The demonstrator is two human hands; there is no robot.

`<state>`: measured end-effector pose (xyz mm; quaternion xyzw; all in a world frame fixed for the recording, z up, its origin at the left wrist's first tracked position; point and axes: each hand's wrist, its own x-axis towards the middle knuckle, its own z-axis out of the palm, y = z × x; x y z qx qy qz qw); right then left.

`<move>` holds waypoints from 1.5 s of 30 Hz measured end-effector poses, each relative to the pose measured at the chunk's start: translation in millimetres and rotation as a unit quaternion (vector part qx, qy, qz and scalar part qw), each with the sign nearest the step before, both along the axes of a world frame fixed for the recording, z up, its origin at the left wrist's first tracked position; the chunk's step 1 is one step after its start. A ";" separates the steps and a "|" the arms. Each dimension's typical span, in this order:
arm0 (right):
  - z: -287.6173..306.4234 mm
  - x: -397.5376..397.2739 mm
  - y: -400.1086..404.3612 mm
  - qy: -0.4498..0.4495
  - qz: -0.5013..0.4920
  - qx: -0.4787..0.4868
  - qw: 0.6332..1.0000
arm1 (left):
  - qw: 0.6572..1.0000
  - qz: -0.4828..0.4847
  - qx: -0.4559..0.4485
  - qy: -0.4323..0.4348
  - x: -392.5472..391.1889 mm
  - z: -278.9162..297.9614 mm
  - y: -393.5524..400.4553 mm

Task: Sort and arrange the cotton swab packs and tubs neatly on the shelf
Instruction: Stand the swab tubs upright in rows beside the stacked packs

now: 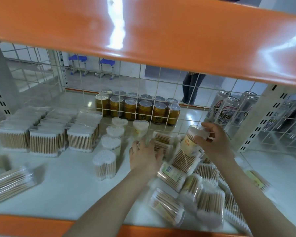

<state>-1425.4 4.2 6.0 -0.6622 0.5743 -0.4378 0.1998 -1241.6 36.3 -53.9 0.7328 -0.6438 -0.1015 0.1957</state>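
Above the jumbled packs (pixel 186 190) at the shelf's (pixel 67 182) right, our right hand (pixel 215 142) grips a swab tub (pixel 193 137) near its lid; our left hand (pixel 143 156) reaches flat, fingers straight, toward the pile. The tub looks light, rigid, slick; we'd hold it around the wall.

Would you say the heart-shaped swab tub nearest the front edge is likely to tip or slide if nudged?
The heart-shaped swab tub stands taller than it is wide, so a high push would probably tip it. Its clear plastic wall on the glossy shelf suggests a low push slides it. Packed with thin sticks, it probably weighs little.
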 end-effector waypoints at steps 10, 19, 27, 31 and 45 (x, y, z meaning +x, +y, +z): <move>-2.1 13.1 -3.2 -0.020 0.012 0.017 1.000 | 0.993 -0.009 -0.071 -0.092 63.3 47.6 -28.3; -9.8 28.8 -8.6 -0.010 0.016 0.007 1.000 | 0.993 -0.041 -0.001 -0.113 86.4 44.6 -64.3; -8.6 34.6 -13.3 0.017 0.036 0.002 0.999 | 0.990 -0.053 0.053 -0.122 84.9 38.6 -92.5; -8.3 35.2 -13.6 0.019 0.043 0.004 0.999 | 0.989 -0.053 0.039 -0.135 84.8 39.8 -98.6; -10.2 31.9 -10.2 0.004 0.036 0.005 0.999 | 0.999 -0.020 -0.021 -0.018 73.0 40.8 -86.6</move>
